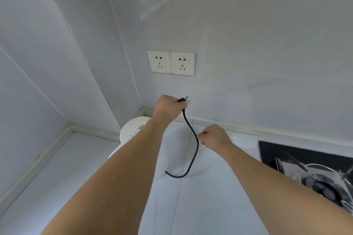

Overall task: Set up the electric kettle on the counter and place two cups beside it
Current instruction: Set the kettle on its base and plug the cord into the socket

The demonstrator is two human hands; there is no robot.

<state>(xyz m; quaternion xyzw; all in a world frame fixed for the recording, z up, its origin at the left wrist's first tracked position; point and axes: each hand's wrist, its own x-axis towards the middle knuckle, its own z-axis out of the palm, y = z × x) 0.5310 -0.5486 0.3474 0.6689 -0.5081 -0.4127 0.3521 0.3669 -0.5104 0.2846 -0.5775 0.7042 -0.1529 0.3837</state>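
Note:
A white electric kettle (133, 129) stands on the pale counter (200, 196) near the back corner, mostly hidden behind my left forearm. My left hand (168, 108) grips the black plug (183, 100), its metal prongs pointing up toward the wall. The black cord (193, 150) hangs from the plug in a loop and runs back under the kettle. My right hand (214, 136) pinches the cord partway down. Two white wall sockets (171, 62) sit side by side above the plug, both with nothing plugged in. No cups are in view.
A black gas hob (305, 160) with a metal pan support and burner sits at the right edge of the counter. Pale walls meet in a corner behind the kettle. A seam runs across the counter below the cord.

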